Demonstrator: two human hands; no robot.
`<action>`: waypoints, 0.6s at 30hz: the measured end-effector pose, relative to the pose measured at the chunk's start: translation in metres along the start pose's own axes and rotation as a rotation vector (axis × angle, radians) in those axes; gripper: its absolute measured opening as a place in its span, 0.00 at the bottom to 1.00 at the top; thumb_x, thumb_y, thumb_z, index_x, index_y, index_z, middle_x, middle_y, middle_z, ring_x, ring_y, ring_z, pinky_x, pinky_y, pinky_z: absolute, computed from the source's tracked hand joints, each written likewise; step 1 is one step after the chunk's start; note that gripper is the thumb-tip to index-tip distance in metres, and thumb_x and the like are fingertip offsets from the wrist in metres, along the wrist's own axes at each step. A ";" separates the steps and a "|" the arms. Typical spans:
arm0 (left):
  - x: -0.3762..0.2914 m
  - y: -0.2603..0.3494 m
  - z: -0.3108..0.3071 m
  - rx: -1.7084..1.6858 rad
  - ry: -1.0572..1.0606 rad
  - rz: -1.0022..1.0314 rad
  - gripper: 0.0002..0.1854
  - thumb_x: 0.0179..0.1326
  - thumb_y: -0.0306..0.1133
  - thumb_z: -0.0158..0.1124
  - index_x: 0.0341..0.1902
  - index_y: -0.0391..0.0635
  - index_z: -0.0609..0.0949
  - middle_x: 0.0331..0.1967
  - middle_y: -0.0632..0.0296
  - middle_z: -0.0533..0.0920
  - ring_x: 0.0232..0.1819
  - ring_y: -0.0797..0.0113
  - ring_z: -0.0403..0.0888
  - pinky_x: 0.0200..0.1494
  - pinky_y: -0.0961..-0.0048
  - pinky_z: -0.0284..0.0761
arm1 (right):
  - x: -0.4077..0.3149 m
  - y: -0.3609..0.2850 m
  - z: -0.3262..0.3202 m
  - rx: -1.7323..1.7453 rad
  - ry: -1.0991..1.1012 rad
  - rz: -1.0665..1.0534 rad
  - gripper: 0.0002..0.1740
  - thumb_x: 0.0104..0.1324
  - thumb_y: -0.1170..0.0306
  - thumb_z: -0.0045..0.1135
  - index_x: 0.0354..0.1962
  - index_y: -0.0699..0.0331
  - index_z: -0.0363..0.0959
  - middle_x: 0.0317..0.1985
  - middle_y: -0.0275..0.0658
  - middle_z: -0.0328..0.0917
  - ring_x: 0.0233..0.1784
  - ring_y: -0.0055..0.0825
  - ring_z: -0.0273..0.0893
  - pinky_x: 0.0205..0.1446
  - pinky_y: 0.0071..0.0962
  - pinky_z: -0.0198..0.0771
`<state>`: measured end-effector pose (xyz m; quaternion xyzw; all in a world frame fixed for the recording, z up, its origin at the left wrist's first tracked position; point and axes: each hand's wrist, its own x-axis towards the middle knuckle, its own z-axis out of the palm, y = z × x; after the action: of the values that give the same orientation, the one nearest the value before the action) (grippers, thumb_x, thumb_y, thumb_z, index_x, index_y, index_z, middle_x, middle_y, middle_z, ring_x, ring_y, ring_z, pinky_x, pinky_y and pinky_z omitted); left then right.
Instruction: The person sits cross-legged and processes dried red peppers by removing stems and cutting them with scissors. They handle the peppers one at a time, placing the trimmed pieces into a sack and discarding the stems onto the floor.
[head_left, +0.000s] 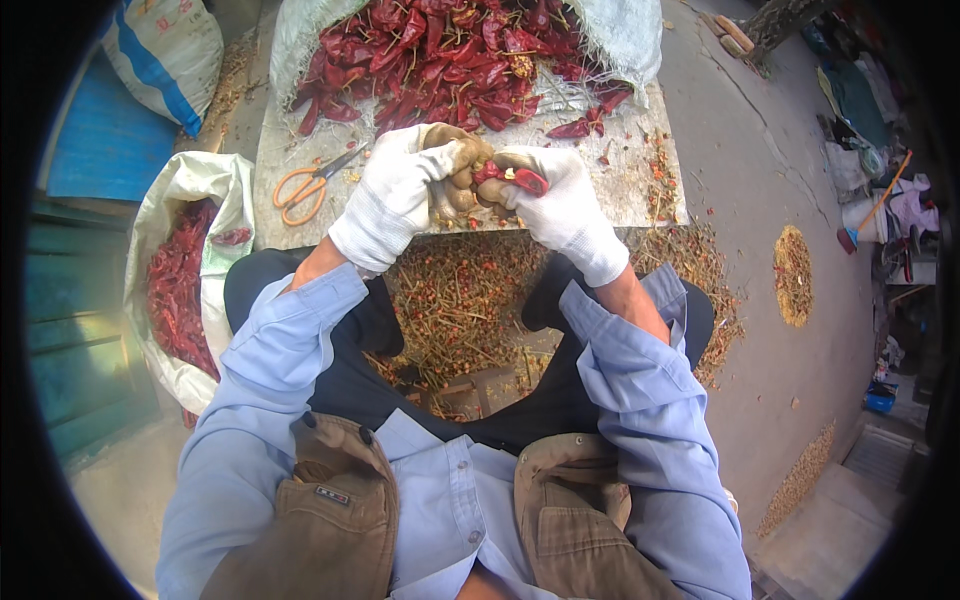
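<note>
Both my hands wear white knit gloves with brown-stained fingers. They meet over the near part of a worn board (300, 142). My right hand (562, 191) grips a dried red chili pepper (531, 181), whose opened end shows pale inside. My left hand (409, 176) has its fingers closed on the other end of the pepper; just what they pinch is partly hidden by the glove. Beyond the hands, a heap of dried red chilies (450, 67) spills from a white woven sack (622, 37). Orange-handled scissors (304, 191) lie left of my left hand.
At my left stands an open white woven sack (232, 176) holding red chili pieces (180, 292). Stems and seeds (465, 300) cover the ground between my legs. Farther right are a seed pile (793, 277) and an orange-handled brush (847, 240).
</note>
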<state>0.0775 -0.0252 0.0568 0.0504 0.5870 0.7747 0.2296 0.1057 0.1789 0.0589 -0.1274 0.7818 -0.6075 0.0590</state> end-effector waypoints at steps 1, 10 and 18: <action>-0.001 -0.001 0.001 -0.067 0.001 -0.023 0.14 0.73 0.34 0.60 0.49 0.31 0.80 0.26 0.64 0.80 0.23 0.75 0.79 0.27 0.82 0.76 | 0.000 0.001 0.000 0.003 -0.003 0.001 0.07 0.63 0.75 0.68 0.38 0.68 0.82 0.26 0.33 0.81 0.29 0.16 0.75 0.34 0.24 0.72; -0.013 -0.006 0.015 -0.431 -0.009 0.015 0.14 0.76 0.33 0.56 0.54 0.33 0.77 0.31 0.66 0.79 0.27 0.78 0.78 0.30 0.82 0.78 | -0.008 0.002 0.007 0.284 0.073 0.045 0.15 0.66 0.70 0.70 0.46 0.71 0.82 0.32 0.35 0.84 0.32 0.18 0.81 0.36 0.21 0.77; 0.000 -0.004 0.016 -0.717 0.011 0.136 0.13 0.78 0.35 0.54 0.49 0.37 0.81 0.27 0.64 0.81 0.24 0.73 0.82 0.26 0.75 0.79 | -0.006 0.006 0.007 0.552 0.081 -0.060 0.17 0.67 0.64 0.70 0.44 0.70 0.81 0.32 0.37 0.84 0.30 0.20 0.81 0.32 0.18 0.74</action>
<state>0.0847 -0.0103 0.0581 0.0016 0.2746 0.9450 0.1775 0.1128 0.1753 0.0507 -0.1051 0.5845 -0.8035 0.0420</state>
